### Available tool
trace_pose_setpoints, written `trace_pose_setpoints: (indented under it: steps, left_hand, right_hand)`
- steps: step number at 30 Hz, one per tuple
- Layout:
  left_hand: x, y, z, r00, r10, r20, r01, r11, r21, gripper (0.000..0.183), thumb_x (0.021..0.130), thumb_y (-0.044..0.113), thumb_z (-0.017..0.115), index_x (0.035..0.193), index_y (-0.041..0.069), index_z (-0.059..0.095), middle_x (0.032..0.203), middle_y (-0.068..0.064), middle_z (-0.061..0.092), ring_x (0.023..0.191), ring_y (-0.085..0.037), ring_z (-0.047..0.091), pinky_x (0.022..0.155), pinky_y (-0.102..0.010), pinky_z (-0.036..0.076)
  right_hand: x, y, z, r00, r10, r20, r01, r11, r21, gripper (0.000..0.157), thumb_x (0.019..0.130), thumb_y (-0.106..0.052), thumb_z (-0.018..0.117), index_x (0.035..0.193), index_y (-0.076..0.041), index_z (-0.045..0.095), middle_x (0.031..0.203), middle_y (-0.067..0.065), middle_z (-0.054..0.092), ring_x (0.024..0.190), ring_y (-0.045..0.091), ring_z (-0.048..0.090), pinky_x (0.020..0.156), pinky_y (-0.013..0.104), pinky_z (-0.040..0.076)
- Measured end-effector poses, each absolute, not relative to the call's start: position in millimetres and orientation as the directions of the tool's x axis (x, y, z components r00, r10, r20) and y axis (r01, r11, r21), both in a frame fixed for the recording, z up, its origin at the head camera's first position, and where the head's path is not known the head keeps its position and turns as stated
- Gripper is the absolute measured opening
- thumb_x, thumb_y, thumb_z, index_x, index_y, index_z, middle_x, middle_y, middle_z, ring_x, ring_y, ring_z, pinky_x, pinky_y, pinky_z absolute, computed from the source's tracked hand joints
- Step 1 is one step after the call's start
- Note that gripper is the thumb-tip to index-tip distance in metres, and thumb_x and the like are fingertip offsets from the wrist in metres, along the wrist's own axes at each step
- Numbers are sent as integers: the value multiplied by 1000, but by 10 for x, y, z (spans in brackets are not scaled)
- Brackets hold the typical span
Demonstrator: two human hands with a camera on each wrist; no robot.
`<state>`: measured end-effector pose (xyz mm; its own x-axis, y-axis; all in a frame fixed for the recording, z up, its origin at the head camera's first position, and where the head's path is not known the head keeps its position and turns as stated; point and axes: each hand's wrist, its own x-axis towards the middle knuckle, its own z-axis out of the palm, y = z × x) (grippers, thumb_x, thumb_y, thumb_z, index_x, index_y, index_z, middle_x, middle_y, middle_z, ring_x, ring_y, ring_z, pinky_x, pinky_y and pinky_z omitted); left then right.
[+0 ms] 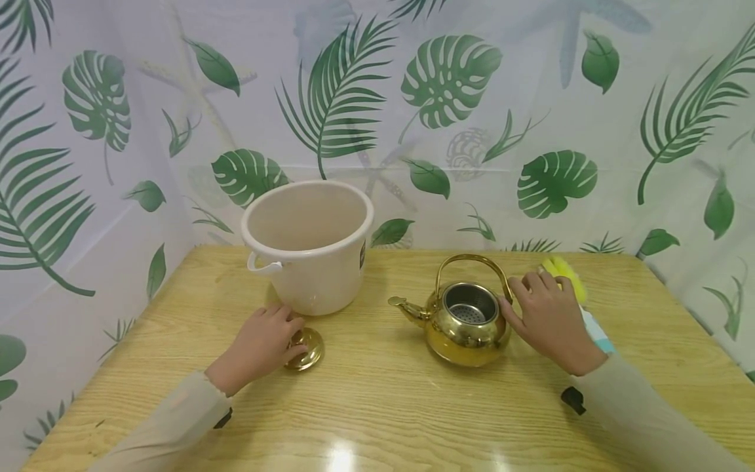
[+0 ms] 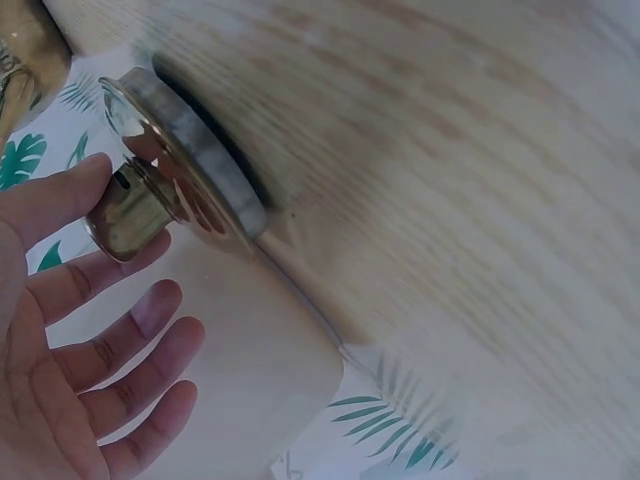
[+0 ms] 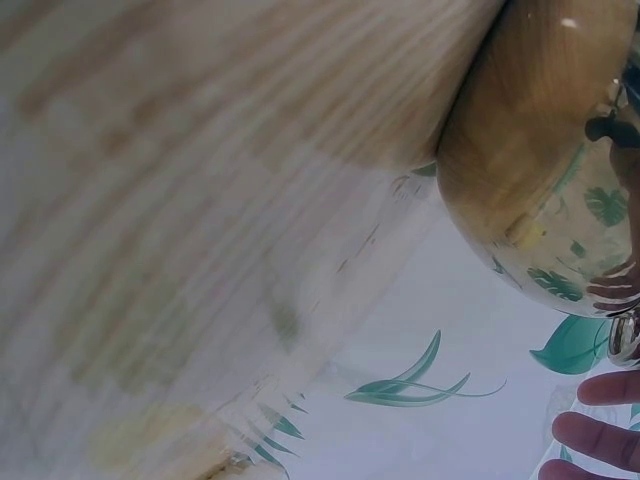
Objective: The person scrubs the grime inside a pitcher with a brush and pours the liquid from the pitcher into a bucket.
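A gold kettle (image 1: pixel 463 344) stands upright on the table, its spout to the left and its top uncovered. Inside its mouth sits a steel strainer (image 1: pixel 470 313). My right hand (image 1: pixel 548 318) is at the kettle's right side, thumb and forefinger about the lower end of the raised handle (image 1: pixel 468 257); the right wrist view shows only some fingertips (image 3: pixel 590 435). To the left, my left hand (image 1: pixel 262 344) pinches the knob (image 2: pixel 130 212) of the round gold lid (image 1: pixel 314 347) between thumb and forefinger. The lid is at the tabletop; its other fingers spread loosely.
Behind the left hand stands a white bucket (image 1: pixel 307 282) with its white handle hanging at the left. Beyond the right hand lies a yellow-headed brush (image 1: pixel 565 275), partly hidden by that hand. A leaf-patterned sheet (image 1: pixel 366 92) covers the wall behind the wooden table (image 1: pixel 377 406).
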<state>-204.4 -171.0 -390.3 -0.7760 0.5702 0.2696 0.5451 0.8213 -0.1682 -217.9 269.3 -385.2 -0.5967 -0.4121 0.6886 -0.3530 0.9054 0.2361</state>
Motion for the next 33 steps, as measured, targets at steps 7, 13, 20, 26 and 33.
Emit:
trace_pose_setpoints:
  steps: [7, 13, 20, 26, 33]
  left_hand:
    - [-2049, -1703, -3916, -777, 570, 266, 544, 821, -171, 35, 73, 42, 76, 90, 12, 66, 86, -2, 59, 80, -19, 56, 65, -32, 42]
    - [-2044, -1697, -3905, -780, 572, 254, 547, 820, -166, 31, 73, 40, 76, 82, 14, 62, 84, -1, 57, 78, -19, 55, 65, -32, 41]
    - [-2054, -1684, -3900, -796, 568, 211, 542, 823, -170, 30, 74, 40, 76, 80, 15, 61, 84, -1, 57, 79, -19, 54, 66, -32, 41]
    - [-2055, -1676, -3899, -806, 560, 190, 539, 828, -154, 36, 76, 43, 74, 92, 13, 63, 91, -3, 60, 86, -22, 57, 73, -37, 45]
    - [-2070, -1648, -3896, -765, 589, 260, 579, 806, -123, 56, 77, 46, 71, 119, 12, 56, 108, -8, 57, 102, -29, 55, 93, -47, 44]
  right_hand:
    - [-2171, 2702, -3854, -594, -415, 689, -353, 904, 240, 70, 98, -52, 13, 92, 0, 59, 77, 17, 56, 75, 36, 55, 66, 53, 43]
    - [-2179, 2711, -3860, -588, -418, 692, -350, 903, 248, 69, 98, -52, 14, 93, 0, 60, 77, 17, 56, 74, 35, 55, 65, 52, 43]
    - [-2188, 2710, -3863, -591, -419, 689, -351, 903, 248, 69, 98, -52, 14, 91, 0, 59, 76, 16, 56, 73, 35, 55, 65, 52, 43]
    - [-2189, 2707, -3859, -593, -418, 688, -351, 903, 247, 70, 98, -52, 13, 92, 0, 59, 77, 17, 56, 74, 35, 55, 65, 52, 43]
    - [-2184, 2711, -3858, -603, -411, 684, -348, 907, 238, 72, 98, -53, 12, 93, 0, 60, 77, 17, 57, 75, 35, 55, 66, 52, 43]
